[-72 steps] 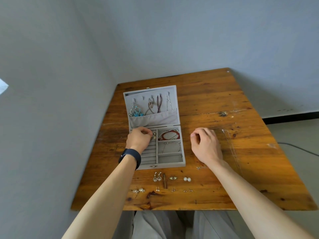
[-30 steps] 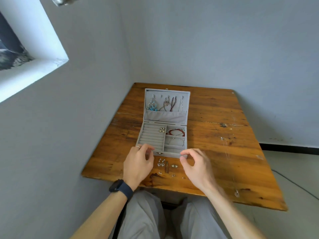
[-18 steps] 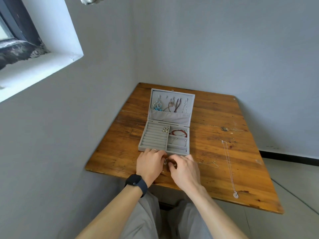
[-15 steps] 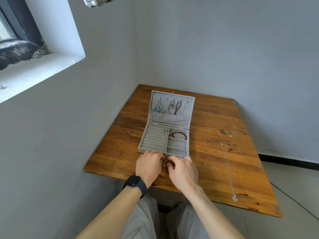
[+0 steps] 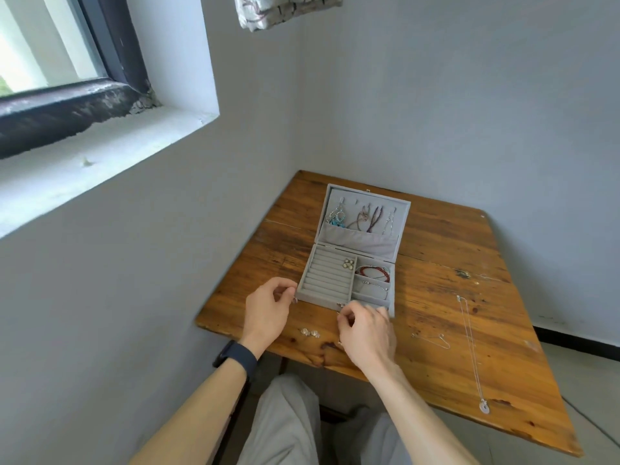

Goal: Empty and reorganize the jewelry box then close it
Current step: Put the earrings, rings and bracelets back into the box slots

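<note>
Wooden table (image 5: 436,270): hands now apart, left hand (image 5: 268,308) and right hand (image 5: 367,327) pinching earrings.

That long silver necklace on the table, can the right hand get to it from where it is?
Probably yes. The long silver necklace lies flat on the bare wooden table, off to the right hand's own side, and nothing stands between them. The hand looks pinched on something small, so it may need to set that down first.
</note>
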